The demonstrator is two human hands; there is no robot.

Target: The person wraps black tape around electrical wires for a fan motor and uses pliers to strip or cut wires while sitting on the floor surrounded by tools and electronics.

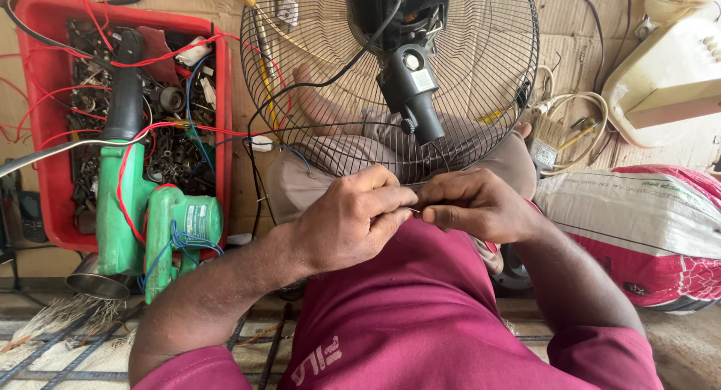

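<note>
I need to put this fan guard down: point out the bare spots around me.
Bare cardboard shows between the fan guard and the cream casing, though cables cross it. A strip of mat lies below the green blower. The red tray is packed with parts and wires. Left hand and right hand meet over the lap.

Both hands (409,210) pinch thin wire (414,209) by fan grille (315,82).

Both forearms angled inward, left hand (349,221) and right hand (477,206) meeting fingertip to fingertip, fingers pinched closed
</note>
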